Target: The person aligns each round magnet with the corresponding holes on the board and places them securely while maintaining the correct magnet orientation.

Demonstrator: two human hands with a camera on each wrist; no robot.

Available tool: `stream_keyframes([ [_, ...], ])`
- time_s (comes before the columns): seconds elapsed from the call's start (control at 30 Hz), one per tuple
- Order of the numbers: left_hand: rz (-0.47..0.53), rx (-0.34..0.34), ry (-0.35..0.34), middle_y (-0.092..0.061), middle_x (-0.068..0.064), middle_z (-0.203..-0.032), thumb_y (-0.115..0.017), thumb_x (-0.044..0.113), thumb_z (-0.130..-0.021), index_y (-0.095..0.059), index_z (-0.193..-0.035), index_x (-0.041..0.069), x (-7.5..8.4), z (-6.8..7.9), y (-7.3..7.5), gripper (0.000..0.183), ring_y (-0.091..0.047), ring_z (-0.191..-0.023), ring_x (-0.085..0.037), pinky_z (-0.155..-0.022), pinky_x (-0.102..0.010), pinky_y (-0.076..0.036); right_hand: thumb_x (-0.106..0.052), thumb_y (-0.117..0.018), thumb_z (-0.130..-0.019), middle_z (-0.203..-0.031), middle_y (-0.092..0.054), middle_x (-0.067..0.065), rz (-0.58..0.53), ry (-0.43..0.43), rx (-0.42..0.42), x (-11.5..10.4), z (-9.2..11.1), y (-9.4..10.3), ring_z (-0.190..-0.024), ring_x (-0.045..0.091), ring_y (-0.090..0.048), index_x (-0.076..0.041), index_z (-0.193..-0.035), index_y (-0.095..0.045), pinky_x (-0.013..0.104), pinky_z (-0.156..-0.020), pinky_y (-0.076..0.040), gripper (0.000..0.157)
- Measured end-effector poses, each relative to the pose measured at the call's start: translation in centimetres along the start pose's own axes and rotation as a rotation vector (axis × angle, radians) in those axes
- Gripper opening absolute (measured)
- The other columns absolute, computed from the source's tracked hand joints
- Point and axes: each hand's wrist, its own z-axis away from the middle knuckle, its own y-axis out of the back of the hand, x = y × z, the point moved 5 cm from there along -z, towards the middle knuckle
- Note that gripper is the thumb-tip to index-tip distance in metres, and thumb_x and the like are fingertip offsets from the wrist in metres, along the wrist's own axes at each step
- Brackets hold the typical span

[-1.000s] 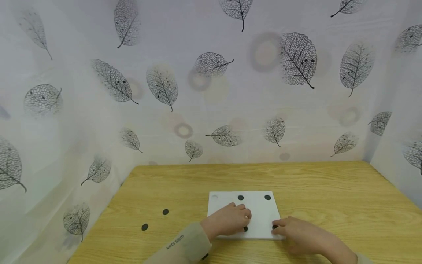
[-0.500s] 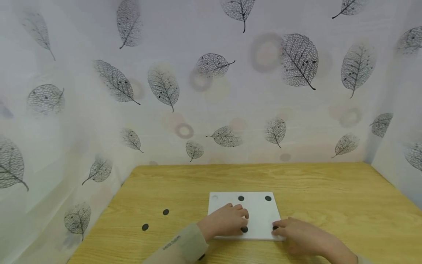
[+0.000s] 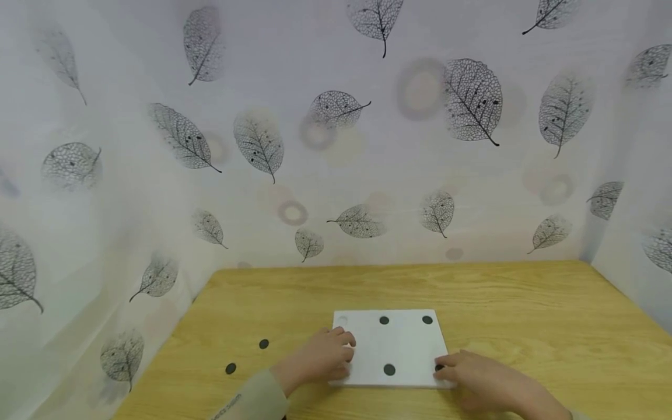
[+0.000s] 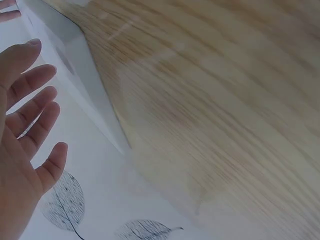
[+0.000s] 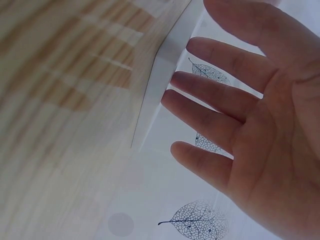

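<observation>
On the table [image 3: 504, 303], the board [image 3: 409, 344] is overlapped by an empty, loosely spread left hand [image 3: 320, 354] and by the right hand [image 3: 485, 376], its relaxed fingers at the near-right disc [image 3: 439, 367], which could be displaced by a fingertip slip.

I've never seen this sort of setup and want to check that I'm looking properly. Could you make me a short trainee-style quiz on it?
1. In the head view, which side of the white board is the left hand at?
A) the far side
B) the left side
C) the right side

2. True or false: a black disc sits in the board's upper left corner.

3. How many black discs on the board are in full view?

Key:
1. B.
2. False; only a pale round mark shows there.
3. Three; a fourth disc, at the lower right corner, is partly covered by the right hand.
</observation>
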Motion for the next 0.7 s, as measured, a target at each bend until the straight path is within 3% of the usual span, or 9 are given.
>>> stream_keyframes([
  [0.1,-0.002,0.04,0.032,-0.055,0.006,-0.104,-0.063,0.031,-0.079,-0.063,-0.075,0.021,-0.9,1.5,-0.2,0.011,-0.05,-0.094,-0.01,-0.077,-0.028,-0.043,-0.015,-0.073,-0.065,-0.112,-0.056,0.008,-0.003,-0.01,-0.01,0.0,-0.1,-0.1,-0.099,0.023,-0.052,-0.013,-0.103,-0.064,0.038,-0.081,-0.043,0.039],
  [0.33,0.033,0.006,0.182,-0.053,0.002,-0.103,-0.06,0.022,-0.078,-0.058,-0.07,0.018,-3.5,5.1,-0.3,0.009,-0.049,-0.094,-0.015,-0.074,-0.036,-0.044,-0.014,-0.072,-0.064,-0.11,-0.057,0.008,0.038,0.021,0.036,-0.1,0.1,0.1,-0.098,0.025,-0.052,-0.013,-0.102,-0.065,0.039,-0.08,-0.044,0.039],
  [0.43,0.023,0.032,0.219,-0.053,0.0,-0.1,-0.06,0.019,-0.076,-0.056,-0.068,0.016,-4.7,6.6,-0.5,0.01,-0.049,-0.092,-0.016,-0.073,-0.036,-0.044,-0.015,-0.073,-0.064,-0.11,-0.057,0.007,0.034,0.019,0.03,-0.1,0.1,0.0,-0.098,0.025,-0.052,-0.014,-0.102,-0.065,0.038,-0.08,-0.044,0.039],
  [0.57,0.017,0.081,0.25,-0.053,-0.002,-0.096,-0.064,0.018,-0.073,-0.057,-0.068,0.012,-6.0,8.4,-0.7,0.011,-0.05,-0.087,-0.018,-0.069,-0.034,-0.045,-0.016,-0.073,-0.064,-0.111,-0.056,0.007,0.023,0.013,0.019,0.0,0.1,0.0,-0.099,0.024,-0.052,-0.014,-0.103,-0.064,0.038,-0.08,-0.044,0.04],
  [0.7,0.027,0.077,0.321,-0.053,-0.004,-0.096,-0.067,0.019,-0.072,-0.059,-0.071,0.01,-7.2,9.9,-1.1,0.012,-0.05,-0.087,-0.021,-0.066,-0.039,-0.045,-0.015,-0.072,-0.065,-0.111,-0.057,0.008,0.021,0.026,0.024,-0.1,0.1,-0.1,-0.098,0.024,-0.053,-0.013,-0.102,-0.064,0.037,-0.079,-0.044,0.038],
])
